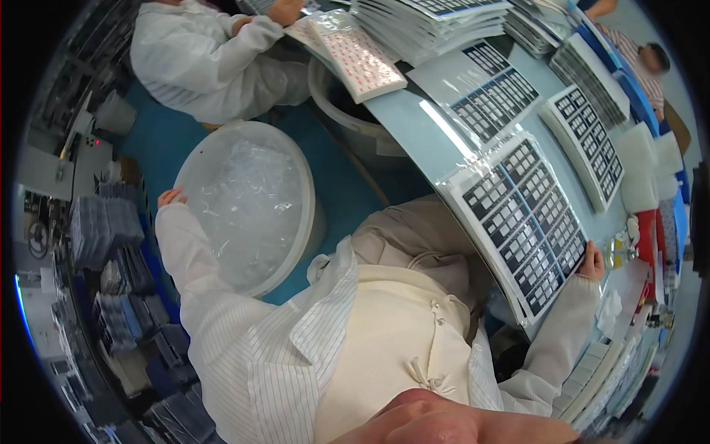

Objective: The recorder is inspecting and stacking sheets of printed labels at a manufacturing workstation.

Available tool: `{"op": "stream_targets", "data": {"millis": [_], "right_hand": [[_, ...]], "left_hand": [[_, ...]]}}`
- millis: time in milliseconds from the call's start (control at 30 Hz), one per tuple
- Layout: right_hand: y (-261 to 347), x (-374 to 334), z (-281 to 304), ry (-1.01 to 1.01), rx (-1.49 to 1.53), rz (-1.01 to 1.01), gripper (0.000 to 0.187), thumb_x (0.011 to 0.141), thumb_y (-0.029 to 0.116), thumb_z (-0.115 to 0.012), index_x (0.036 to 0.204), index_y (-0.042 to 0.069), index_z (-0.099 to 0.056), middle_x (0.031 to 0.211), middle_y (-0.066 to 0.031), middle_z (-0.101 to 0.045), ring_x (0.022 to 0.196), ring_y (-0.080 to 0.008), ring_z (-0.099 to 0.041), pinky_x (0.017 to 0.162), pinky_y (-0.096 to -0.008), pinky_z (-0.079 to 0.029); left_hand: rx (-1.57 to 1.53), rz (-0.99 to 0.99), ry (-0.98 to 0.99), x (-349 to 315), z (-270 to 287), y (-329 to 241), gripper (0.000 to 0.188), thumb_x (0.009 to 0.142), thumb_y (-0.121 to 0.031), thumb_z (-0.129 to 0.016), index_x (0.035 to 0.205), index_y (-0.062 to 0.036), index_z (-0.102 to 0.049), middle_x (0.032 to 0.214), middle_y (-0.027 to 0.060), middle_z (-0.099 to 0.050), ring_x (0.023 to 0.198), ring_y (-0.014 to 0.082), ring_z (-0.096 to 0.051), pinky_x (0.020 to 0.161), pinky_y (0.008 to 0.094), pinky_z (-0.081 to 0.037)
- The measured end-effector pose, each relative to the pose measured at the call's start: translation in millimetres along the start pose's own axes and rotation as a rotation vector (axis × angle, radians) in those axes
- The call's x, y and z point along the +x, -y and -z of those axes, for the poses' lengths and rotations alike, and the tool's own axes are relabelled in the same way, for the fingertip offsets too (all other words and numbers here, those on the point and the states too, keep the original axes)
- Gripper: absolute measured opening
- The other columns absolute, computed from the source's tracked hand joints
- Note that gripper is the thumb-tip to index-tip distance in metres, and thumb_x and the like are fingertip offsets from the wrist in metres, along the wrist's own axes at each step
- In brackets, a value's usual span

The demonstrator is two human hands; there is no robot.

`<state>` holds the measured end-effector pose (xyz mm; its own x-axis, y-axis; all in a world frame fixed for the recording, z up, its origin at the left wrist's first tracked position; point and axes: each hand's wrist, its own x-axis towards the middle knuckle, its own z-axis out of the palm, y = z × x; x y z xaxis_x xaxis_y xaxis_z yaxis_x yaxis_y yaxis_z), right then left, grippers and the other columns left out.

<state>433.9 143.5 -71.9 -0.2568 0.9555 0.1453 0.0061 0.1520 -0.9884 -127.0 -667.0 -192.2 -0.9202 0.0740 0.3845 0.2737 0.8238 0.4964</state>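
At the left rim of a big round white tub [305, 244], my left hand [171, 197] has its fingers curled over the edge. Crumpled clear plastic film [251, 185] lies inside that tub. My right hand [592, 264] is at the right edge of a stack of printed sheets [526, 226], its fingers closed against the border; the thumb is hard to make out. The top sheet carries rows of black panels with pale squares, crossed by blue lines, and glossy clear film shows at its upper left edge. The stack lies at the near edge of the table [414, 126].
Farther along the table lie a similar sheet [481, 89], a narrower block of sheets [588, 140], tall piles [429, 29] and a red-patterned packet [359, 55]. Another person in white [200, 59] sits at far left. A second tub [325, 96] stands below the table edge.
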Motion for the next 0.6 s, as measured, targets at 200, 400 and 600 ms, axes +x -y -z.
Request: {"op": "stream_targets", "data": {"millis": [200,400,600], "right_hand": [[-1,-1,-26,0.013,-0.375,0.090,0.025,0.081,0.027,-0.064,0.071,0.004,-0.062,0.060,0.0046,-0.050,0.057,-0.0041,-0.040,0.050,-0.0198,-0.029],[23,-20,-37,-0.057,-0.150,-0.040,0.019,0.081,0.020,-0.064,0.071,0.004,-0.061,0.062,0.0040,-0.053,0.054,-0.0033,-0.043,0.050,-0.0178,-0.032],[53,-33,-51,-0.091,-0.181,-0.174,0.022,0.082,0.023,-0.063,0.073,0.004,-0.060,0.061,0.0035,-0.055,0.052,-0.0028,-0.041,0.046,-0.0189,-0.030]], "left_hand": [[0.024,-0.293,0.030,67,52,7,0.022,0.075,-0.013,-0.066,0.095,-0.0032,-0.063,0.091,0.0102,-0.060,0.086,0.0214,-0.057,0.081,0.0301,-0.042],[-0.397,-0.534,-0.231,127,-6,-215,0.011,0.079,-0.010,-0.060,0.086,-0.0033,-0.064,0.083,0.0083,-0.060,0.079,0.0192,-0.056,0.074,0.0311,-0.044],[-0.461,-1.108,-0.008,40,-44,-532,0.012,0.067,0.000,-0.063,0.078,-0.0047,-0.064,0.084,0.0085,-0.060,0.084,0.0250,-0.055,0.078,0.0332,-0.042]]}}
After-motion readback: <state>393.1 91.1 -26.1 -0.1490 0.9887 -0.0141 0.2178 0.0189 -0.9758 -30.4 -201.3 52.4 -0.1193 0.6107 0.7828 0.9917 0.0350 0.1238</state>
